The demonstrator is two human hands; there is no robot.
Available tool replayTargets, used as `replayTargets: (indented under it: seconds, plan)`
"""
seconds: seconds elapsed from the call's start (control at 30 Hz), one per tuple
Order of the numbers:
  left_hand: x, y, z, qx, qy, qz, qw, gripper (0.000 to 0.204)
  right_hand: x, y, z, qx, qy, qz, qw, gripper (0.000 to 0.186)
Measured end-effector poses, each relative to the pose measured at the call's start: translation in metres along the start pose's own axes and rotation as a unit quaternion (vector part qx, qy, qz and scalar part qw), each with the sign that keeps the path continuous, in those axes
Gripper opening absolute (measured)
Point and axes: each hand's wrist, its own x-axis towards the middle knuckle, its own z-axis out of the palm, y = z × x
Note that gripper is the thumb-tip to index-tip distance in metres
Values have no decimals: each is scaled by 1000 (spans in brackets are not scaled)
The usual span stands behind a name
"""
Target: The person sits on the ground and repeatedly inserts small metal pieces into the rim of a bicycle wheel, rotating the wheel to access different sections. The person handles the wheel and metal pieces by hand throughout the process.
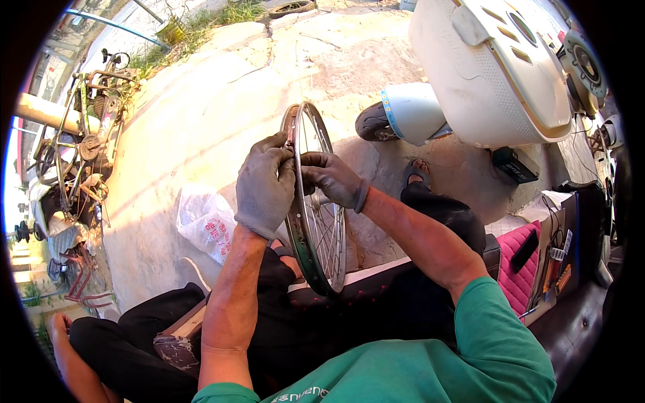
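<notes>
— Wheel, one of it: a bare spoked bicycle rim with no tyre, stood upright on edge across the person's lap, its lower edge resting on the dark seat between the knees.

— And the hands?

— Two, both in grey work gloves. The left hand wraps the rim's upper left edge, fingers curled shut around the metal. The right hand comes in from the other side, fingertips pinched close together at the rim near the spokes; whether something small sits between them, I cannot tell.

— What else can you count?

— One white plastic bag with red print lies on the concrete just left of the wheel. One pale scooter stands at upper right, its front wheel near the rim's top. One sandalled foot shows beyond the right hand. One old bicycle leans at the far left, well apart. One pink quilted cushion lies at the right.

— Room to move?

— Open concrete lies ahead and to the left, bare up to a grassy edge. The right side is crowded: the scooter's body, a dark box under it, and clutter by the cushion close it in. The bag is the nearest thing on the left.
</notes>
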Motion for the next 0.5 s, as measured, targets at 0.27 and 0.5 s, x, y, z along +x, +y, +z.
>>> replayTargets:
  seconds: [0.27, 0.5]
  plan:
    - [0, 1, -9, -15, -45, -5, 999, 19, 1, -3, 7, 57, 32, 5, 998, 26]
    - [-4, -5, -9, -41, -58, 13, 997, 25, 1, -5, 5, 56, 16, -8, 998, 25]
